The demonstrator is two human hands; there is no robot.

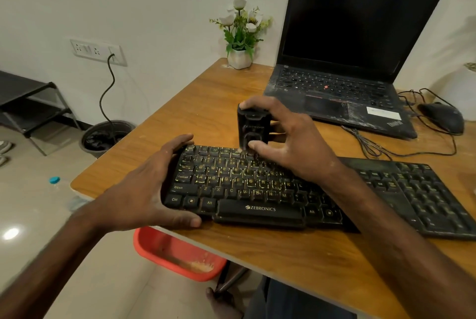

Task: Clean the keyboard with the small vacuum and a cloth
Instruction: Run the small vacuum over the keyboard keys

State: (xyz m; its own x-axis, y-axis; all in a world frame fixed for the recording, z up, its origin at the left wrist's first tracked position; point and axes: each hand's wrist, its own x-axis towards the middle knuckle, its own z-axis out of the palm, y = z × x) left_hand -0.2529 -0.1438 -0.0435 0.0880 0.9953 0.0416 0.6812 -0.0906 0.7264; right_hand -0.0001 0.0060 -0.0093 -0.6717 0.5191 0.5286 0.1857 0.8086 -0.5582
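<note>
Brown table (pixel 283 254), mid frame: keyboard (pixel 260 209) stretched left to right. Upright small vacuum (pixel 251 128) on top row, gripped by right hand (pixel 291 143) fingers (pixel 253 104). Frame-left end held in left hand (pixel 152 189) fingers (pixel 180 140).

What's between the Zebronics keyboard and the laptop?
Head view: mostly bare table, crossed by a black cable near the laptop. The small vacuum, gripped by the right hand, stands on the top row of the keyboard, hiding part of that stretch.

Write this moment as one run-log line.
step: vacuuming | right hand: holds vacuum upright on keyboard top rows | left hand: grips keyboard's left end
</note>
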